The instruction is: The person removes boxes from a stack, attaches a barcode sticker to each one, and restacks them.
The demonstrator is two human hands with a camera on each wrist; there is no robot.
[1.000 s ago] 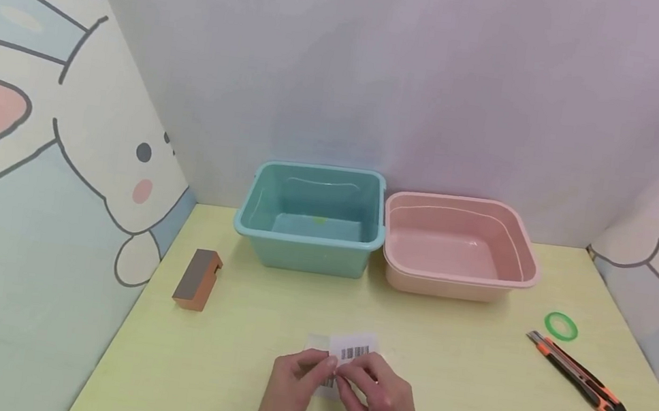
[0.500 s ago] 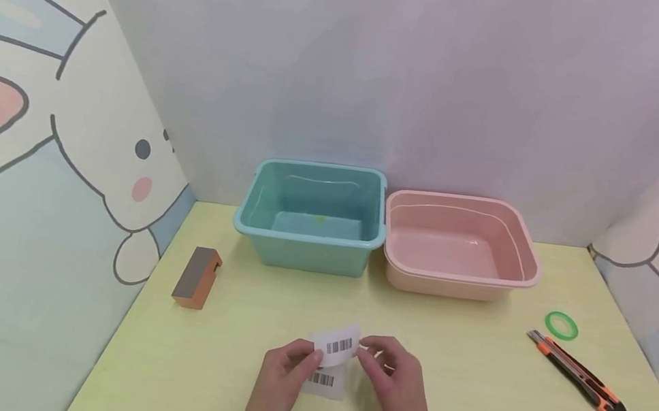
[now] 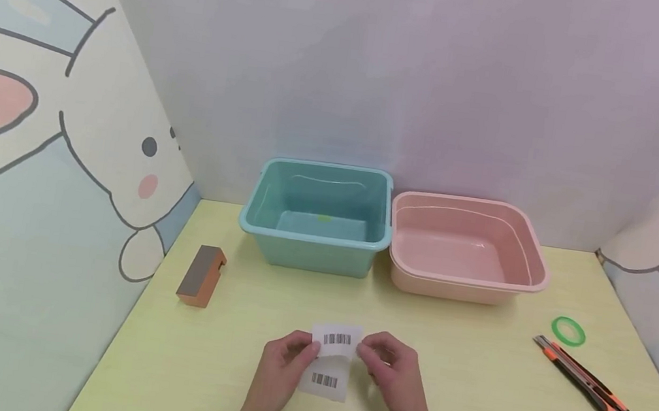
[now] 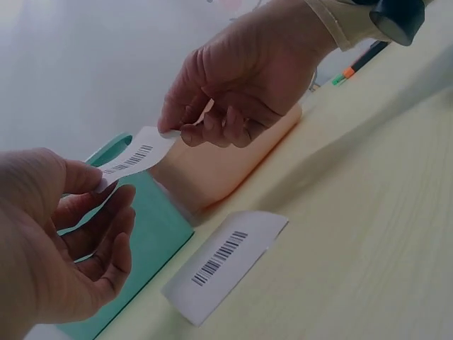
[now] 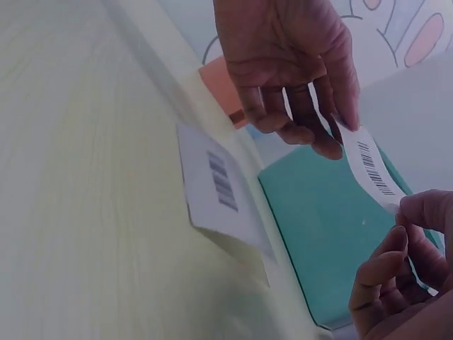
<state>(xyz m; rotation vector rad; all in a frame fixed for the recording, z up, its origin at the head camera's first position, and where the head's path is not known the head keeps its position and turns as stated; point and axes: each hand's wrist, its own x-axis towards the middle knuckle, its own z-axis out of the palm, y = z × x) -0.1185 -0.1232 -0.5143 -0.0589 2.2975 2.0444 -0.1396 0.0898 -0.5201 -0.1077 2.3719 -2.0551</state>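
A white barcode label (image 3: 339,349) is stretched between both hands. My left hand (image 3: 277,372) pinches its left edge between thumb and fingers, and my right hand (image 3: 399,378) pinches the right corner. In the left wrist view the held label (image 4: 141,157) bows slightly, clear of the table. Just below it, nearer to me, a second barcode label (image 3: 324,387) lies on the table with its edges curled up, as the right wrist view of this lower label (image 5: 202,180) shows.
A teal basin (image 3: 311,255) and a pink basin (image 3: 455,289) stand side by side against the back wall. At the left is an orange tape dispenser-like block with a grey top (image 3: 200,277). A green tape ring (image 3: 559,321) and a box cutter (image 3: 585,384) with its blade out lie right.
My hands were close together over the labels and have spread apart, drawing the upper label up and flat between them. The lower label has come into fuller view.
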